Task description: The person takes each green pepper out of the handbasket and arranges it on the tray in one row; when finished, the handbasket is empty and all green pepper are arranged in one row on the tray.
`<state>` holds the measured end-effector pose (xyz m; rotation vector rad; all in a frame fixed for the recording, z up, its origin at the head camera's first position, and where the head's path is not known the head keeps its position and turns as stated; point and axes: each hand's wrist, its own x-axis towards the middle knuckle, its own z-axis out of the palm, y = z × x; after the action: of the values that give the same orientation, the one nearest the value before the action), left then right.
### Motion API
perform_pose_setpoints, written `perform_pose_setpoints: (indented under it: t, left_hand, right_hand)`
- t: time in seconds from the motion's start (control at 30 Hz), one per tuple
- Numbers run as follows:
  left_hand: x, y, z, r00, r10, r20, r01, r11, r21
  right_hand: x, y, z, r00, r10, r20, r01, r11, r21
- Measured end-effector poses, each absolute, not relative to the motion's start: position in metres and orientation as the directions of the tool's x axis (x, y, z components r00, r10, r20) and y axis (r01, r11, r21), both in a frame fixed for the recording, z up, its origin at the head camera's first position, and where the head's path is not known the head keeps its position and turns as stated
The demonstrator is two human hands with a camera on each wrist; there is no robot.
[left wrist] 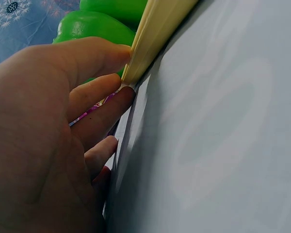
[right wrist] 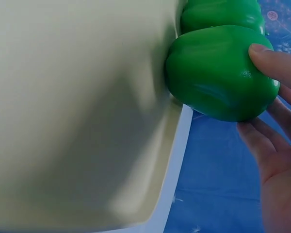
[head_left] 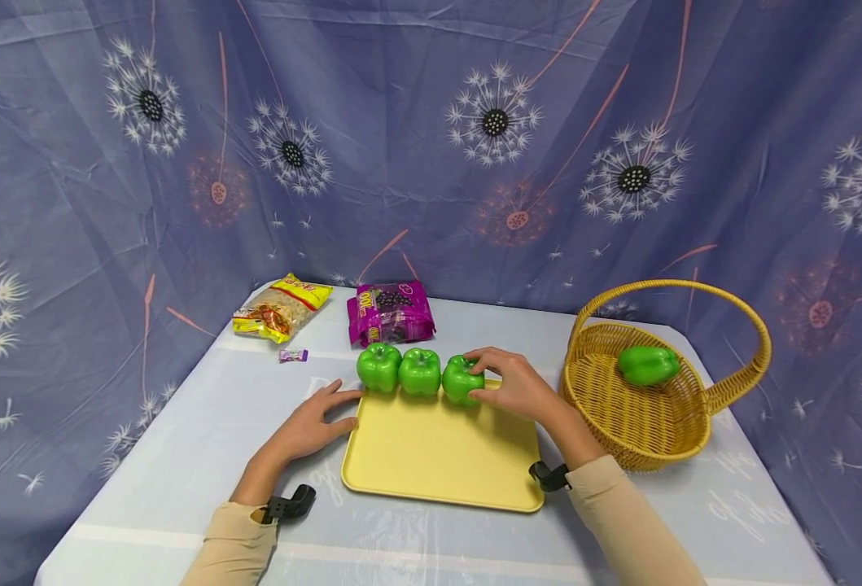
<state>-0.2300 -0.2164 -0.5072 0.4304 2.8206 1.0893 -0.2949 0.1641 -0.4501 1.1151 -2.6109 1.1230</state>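
Three green bell peppers stand in a row along the far edge of a yellow tray (head_left: 441,456): a left one (head_left: 379,368), a middle one (head_left: 420,373) and a right one (head_left: 458,380). My right hand (head_left: 513,384) holds the right bell pepper, thumb on its near side and fingers on its far side; the right wrist view shows this bell pepper (right wrist: 218,73) between them. At the tray's left rim, my left hand (head_left: 312,425) touches the edge with its fingertips, fingers loosely extended. In the left wrist view, the thumb and fingers meet the tray's rim (left wrist: 153,41).
A wicker basket (head_left: 624,423) with a tall handle stands to the right, one green bell pepper (head_left: 648,365) lying inside. Toward the back are a purple snack bag (head_left: 391,313), a yellow clear-windowed food bag (head_left: 282,309) and a small purple packet (head_left: 293,356). A dandelion-print curtain (head_left: 401,146) hangs behind.
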Motion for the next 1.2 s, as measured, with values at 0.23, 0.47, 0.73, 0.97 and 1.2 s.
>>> perform_pose_setpoints:
  t: [0.23, 0.47, 0.73, 0.97, 1.2]
  left_hand:
    - [-0.23, -0.216, -0.506, -0.955, 0.296, 0.016, 0.229, 0.704, 0.672]
    - [-0.229, -0.216, -0.508, -0.956, 0.294, 0.013, 0.225, 0.703, 0.674]
    - [-0.228, -0.217, -0.508, -0.957, 0.288, 0.026, 0.229, 0.703, 0.673]
    - [-0.228, -0.216, -0.507, -0.959, 0.283, 0.027, 0.225, 0.699, 0.679]
    - [-0.229, -0.216, -0.506, -0.956, 0.291, 0.035, 0.237, 0.699, 0.675]
  right_hand:
    - [-0.293, 0.164, -0.45, -0.747, -0.59, 0.308, -0.63, 0.48, -0.611]
    - [-0.29, 0.166, -0.448, -0.739, -0.606, 0.296, -0.637, 0.482, -0.602]
    - [-0.287, 0.17, -0.439, -0.729, -0.616, 0.3, -0.665, 0.532, -0.523]
    - [-0.284, 0.177, -0.428, -0.716, -0.611, 0.337, -0.687, 0.532, -0.494]
    - [-0.281, 0.19, -0.417, -0.718, -0.599, 0.354, -0.692, 0.562, -0.453]
